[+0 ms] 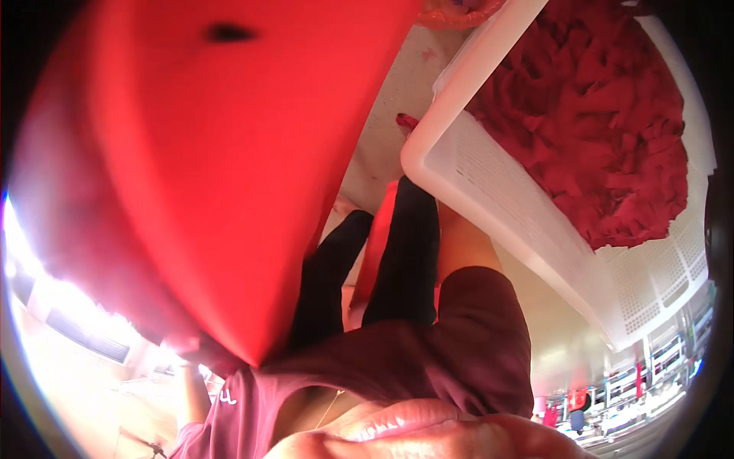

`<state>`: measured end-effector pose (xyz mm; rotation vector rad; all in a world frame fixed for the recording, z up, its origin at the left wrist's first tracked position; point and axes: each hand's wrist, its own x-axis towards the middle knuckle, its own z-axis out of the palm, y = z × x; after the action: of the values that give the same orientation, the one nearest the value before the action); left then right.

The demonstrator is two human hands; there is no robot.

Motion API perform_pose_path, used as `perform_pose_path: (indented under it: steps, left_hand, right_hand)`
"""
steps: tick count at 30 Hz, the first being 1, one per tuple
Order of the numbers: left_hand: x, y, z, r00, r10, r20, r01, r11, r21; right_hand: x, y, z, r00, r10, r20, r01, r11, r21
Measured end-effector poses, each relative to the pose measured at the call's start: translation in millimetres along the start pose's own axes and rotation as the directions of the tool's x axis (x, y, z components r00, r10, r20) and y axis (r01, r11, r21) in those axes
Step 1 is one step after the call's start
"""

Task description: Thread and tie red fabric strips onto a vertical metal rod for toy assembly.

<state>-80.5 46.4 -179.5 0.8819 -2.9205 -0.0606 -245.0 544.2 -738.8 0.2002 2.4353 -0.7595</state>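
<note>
A large, smooth red sheet-like thing (252,153) fills the left side, very close and partly blurred; I cannot tell its kind. It has a dark spot near the top and narrows to a point at my maroon shirt. At the lower left, part of my left arm (195,392) shows beside this red thing. My left hand is washed out by glare and blur, so its fingers cannot be made out. On the right, my bare forearm (464,236) reaches from the maroon sleeve behind the corner of a white plastic basket (527,229). The basket hides my right hand.
Many crumpled dark red cloth pieces (589,122) are heaped in the basket. A red-rimmed container (459,15) stands at the top edge, above pale floor (382,145). My black-clad legs (405,252) are below. Shelving with mixed items (642,390) stands at the lower right.
</note>
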Motion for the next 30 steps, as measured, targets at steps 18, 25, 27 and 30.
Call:
perform_pose_path:
  steps: [18, 25, 27, 30]
  left_hand:
    - [2.8, 58.9, -3.7, 0.993, 0.095, 0.076, -0.060, 0.924, -0.378]
    - [25.4, 48.2, -10.0, 0.968, 0.114, 0.222, 0.069, 0.731, -0.679]
    - [32.1, 44.7, -5.7, 0.924, 0.004, 0.383, 0.301, 0.611, -0.732]
    - [39.4, 40.6, -16.5, 0.800, 0.081, 0.594, 0.455, 0.563, -0.690]
  right_hand:
    - [-304.9, -191.4, -327.2, 0.907, -0.043, -0.418, 0.330, 0.689, 0.645]
    - [-391.5, -318.0, -329.5, 0.943, -0.330, -0.050, 0.167, 0.336, 0.927]
    - [-386.2, -327.9, -299.8, 0.967, -0.250, 0.056, 0.040, 0.365, 0.930]
    - [-385.9, -354.1, -284.6, 0.971, -0.239, 0.010, 0.167, 0.707, 0.688]
